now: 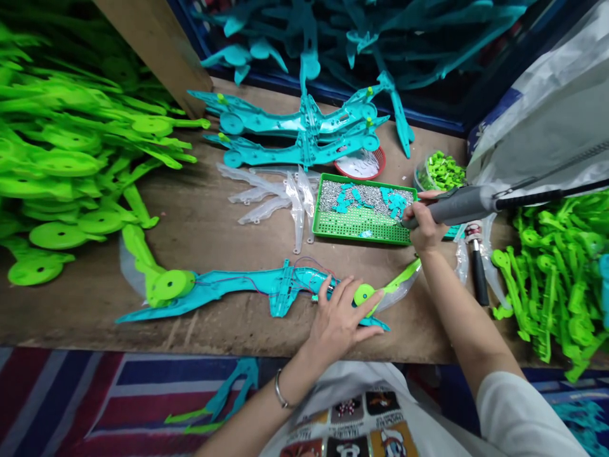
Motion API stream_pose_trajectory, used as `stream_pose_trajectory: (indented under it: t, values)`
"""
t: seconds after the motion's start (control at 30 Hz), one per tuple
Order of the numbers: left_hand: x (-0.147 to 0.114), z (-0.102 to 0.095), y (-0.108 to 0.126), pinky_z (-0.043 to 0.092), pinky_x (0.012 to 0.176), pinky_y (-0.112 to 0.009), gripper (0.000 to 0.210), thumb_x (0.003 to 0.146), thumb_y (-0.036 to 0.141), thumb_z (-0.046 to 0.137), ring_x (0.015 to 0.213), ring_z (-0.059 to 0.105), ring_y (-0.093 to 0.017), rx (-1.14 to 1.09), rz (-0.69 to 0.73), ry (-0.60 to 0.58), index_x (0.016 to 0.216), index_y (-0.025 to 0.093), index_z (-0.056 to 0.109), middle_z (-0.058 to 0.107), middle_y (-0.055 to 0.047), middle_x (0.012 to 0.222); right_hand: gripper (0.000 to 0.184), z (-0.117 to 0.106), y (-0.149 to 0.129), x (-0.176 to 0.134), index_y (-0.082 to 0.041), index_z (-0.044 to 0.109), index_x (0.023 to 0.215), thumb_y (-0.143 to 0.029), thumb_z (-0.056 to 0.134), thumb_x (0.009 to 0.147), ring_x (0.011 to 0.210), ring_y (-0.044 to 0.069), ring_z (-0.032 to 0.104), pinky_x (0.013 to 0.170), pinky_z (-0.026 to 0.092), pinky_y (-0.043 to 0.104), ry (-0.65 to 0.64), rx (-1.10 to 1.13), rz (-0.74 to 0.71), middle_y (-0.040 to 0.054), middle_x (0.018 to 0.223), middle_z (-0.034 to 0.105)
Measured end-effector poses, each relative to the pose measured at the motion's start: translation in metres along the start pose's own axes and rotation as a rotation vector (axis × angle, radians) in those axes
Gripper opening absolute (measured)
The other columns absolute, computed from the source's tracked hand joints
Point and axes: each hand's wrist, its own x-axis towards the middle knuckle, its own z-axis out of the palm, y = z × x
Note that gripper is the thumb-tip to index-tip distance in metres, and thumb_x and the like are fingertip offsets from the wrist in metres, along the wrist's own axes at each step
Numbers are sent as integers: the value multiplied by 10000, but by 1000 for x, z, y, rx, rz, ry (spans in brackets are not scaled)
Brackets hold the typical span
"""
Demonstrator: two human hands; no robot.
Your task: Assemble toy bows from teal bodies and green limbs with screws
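A turquoise plastic toy bow frame (238, 282) lies across the front of the table, with thin red and blue wires running along it. Bright green limb pieces (174, 285) with clear plastic blades are fitted at its two ends. My left hand (335, 314) rests with spread fingers on the frame's right part, beside a round green hub (364, 294). My right hand (425, 230) grips a grey electric screwdriver (469, 204), held over the right end of a green tray (361, 236). Small screws (368, 192) and turquoise bits lie in that tray. The driver's tip is hidden.
Green parts pile up at left (61, 165) and right (556, 273). Turquoise frames (304, 127) lie at the back, near clear blades (266, 190) and a red basket (380, 166). A tub of green bits (445, 171) and a black-handled hammer (478, 273) are at right.
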Motion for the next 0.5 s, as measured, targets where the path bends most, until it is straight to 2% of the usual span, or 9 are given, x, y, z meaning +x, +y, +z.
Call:
stream_pose_trajectory:
  t: [0.13,0.27,0.4,0.5]
  values:
    - [0,0,0,155,1201,-626,647,857,689,638,1341,510,-336,6,-6,-2,1437,412,568,616,-126,1375,265,3,0,2,-232,592,908,-393,765,787,432,113,523,471,440,274,-67,44,10,-84,552,551]
    - [1,1,0,157,1199,-621,662,841,685,663,1330,517,-339,16,3,3,1435,408,572,621,-125,1368,314,2,-22,3,-226,616,959,-429,770,776,444,115,533,488,476,284,-26,19,20,-79,562,550]
    - [1,1,-1,158,1195,-612,661,850,678,659,1332,520,-332,36,15,13,1444,402,564,620,-136,1365,269,-23,-61,-3,-240,629,980,-399,758,806,470,117,539,506,491,285,0,1,-6,-73,585,540]
    - [1,1,0,148,1196,-611,646,853,666,667,1334,519,-335,40,10,13,1434,400,576,625,-135,1361,222,-52,-74,-13,-237,636,959,-345,758,809,460,120,529,488,470,284,12,-31,6,-72,585,547]
